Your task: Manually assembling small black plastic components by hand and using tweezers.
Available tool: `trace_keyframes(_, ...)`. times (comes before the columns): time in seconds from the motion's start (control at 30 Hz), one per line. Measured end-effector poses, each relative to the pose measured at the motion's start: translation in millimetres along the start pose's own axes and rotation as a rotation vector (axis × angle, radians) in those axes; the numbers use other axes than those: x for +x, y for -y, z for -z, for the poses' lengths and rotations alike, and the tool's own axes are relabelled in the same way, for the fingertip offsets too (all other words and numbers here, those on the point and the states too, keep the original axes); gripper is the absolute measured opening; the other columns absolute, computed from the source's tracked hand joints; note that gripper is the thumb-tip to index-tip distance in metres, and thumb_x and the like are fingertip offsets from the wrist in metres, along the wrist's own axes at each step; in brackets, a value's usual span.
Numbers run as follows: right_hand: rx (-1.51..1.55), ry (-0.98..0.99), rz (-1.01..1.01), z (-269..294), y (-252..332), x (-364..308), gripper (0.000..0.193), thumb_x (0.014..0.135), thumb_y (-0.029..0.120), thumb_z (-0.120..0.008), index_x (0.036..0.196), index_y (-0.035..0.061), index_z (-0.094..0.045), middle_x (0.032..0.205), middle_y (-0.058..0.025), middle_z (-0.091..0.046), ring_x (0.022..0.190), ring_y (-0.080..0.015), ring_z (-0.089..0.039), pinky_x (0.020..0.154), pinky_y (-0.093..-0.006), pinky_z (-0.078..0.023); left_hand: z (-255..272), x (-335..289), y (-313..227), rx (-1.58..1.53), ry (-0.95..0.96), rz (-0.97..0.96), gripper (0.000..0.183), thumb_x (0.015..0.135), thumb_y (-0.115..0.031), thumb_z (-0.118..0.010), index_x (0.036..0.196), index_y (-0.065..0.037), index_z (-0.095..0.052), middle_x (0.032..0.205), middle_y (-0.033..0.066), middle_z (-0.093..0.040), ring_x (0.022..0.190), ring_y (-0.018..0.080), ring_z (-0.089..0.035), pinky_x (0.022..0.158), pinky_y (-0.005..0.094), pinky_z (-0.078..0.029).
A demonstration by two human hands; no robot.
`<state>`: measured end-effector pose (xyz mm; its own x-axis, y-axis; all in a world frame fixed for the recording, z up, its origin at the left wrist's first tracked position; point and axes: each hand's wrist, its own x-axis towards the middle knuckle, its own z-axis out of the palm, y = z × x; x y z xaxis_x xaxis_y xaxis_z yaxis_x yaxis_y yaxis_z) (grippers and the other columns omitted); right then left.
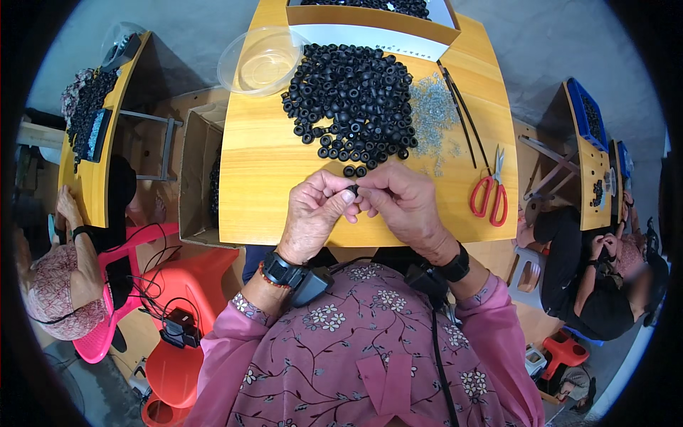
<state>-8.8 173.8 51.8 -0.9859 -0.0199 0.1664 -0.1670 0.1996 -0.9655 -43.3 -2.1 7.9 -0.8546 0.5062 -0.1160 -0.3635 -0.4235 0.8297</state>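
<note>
Between my two hands, just above the table's near edge, sits a small black round cap (352, 190). My left hand (318, 206) pinches it between thumb and forefinger. My right hand (398, 203) meets it from the other side, its thumb and forefinger pressed together at the cap; whether they hold some small piece is hidden. Right beyond my fingers lies a large heap of similar black caps (352, 99), a few strays at its near end. Beside the heap, on its right, spreads a pile of small clear pieces (432, 114), too fine to make out singly.
Red-handled scissors (489, 196) and two thin black sticks (466, 117) lie on the yellow table (256, 178). A clear plastic bowl (235, 60) and an open box (377, 32) stand at the back. A cardboard carton (199, 171) adjoins the table's left. Other people sit at tables on both sides.
</note>
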Motion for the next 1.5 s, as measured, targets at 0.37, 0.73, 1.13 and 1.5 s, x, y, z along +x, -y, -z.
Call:
trace_keyframes(0.37, -0.244, 0.083, 0.222, 7, 3, 3, 0.022, 0.084, -0.008, -0.062, 0.103, 0.0022, -0.069, 0.086, -0.0093, -0.061, 0.077, -0.0202, -0.064, 0.065, -0.0278, -0.053, -1, 0, -5, 0.013, 0.007, 0.073, 0.011, 0.095, 0.001, -0.061, 0.106, 0.002, -0.06, 0.093, 0.0109, -0.07, 0.075, 0.0129, -0.066, 0.067, 0.026, -0.058)
trace_keyframes(0.73, -0.148, 0.038, 0.156, 6, -7, 2, 0.015, 0.084, -0.001, -0.07, 0.099, 0.0024, -0.072, 0.086, -0.0067, -0.063, 0.077, -0.0151, -0.063, 0.066, -0.0264, -0.051, -6, -2, -12, -0.089, -0.024, 0.138, 0.006, 0.096, -0.004, -0.058, 0.098, 0.001, -0.059, 0.085, 0.0078, -0.066, 0.07, 0.0099, -0.06, 0.061, 0.0245, -0.05)
trace_keyframes(1.13, -0.211, -0.005, 0.236, -5, -4, 0, 0.02, 0.084, 0.001, -0.072, 0.104, 0.0016, -0.07, 0.088, -0.009, -0.063, 0.076, -0.0192, -0.064, 0.066, -0.0275, -0.051, -6, -4, -4, -0.117, -0.082, 0.047, 0.008, 0.096, -0.007, -0.059, 0.099, 0.0, -0.058, 0.088, 0.0073, -0.065, 0.07, 0.0127, -0.062, 0.064, 0.0266, -0.052)
trace_keyframes(1.5, -0.145, 0.066, 0.145, -4, 4, -3, 0.025, 0.084, -0.001, -0.071, 0.108, 0.003, -0.069, 0.092, -0.0081, -0.06, 0.079, -0.0174, -0.064, 0.066, -0.0276, -0.053, -1, -4, -3, -0.121, -0.032, 0.033, 0.012, 0.096, -0.009, -0.058, 0.1, 0.002, -0.059, 0.091, 0.0084, -0.066, 0.073, 0.012, -0.061, 0.065, 0.0261, -0.052)
